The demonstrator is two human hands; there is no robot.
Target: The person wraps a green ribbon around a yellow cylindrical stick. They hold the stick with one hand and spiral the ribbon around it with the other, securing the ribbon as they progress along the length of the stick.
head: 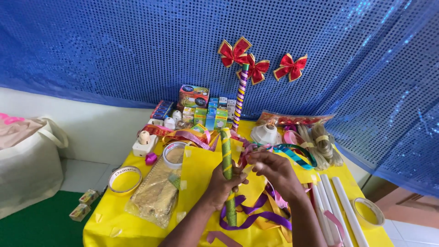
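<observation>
At the lower centre of the frame, a green glitter stick point(227, 174) is held upright over the yellow counter point(196, 169) in the closed left grip point(224, 183), while a ribbon point(249, 158) is pinched by the right grip point(272, 169)

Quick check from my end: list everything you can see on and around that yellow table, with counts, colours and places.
green glitter stick: one, green with gold spiral, upright at table centre
ribbons: several, purple, orange, pink, loose under the hands
tape rolls: three, on the table
red bows: three, on the blue sequin backdrop
striped stick: one, purple and yellow, against the backdrop
small boxes: a cluster, mixed colours, table rear
white tubes: about three, right side
gold mesh bag: one, left front
left hand: grips the green glitter stick
right hand: pinches ribbon beside it
</observation>
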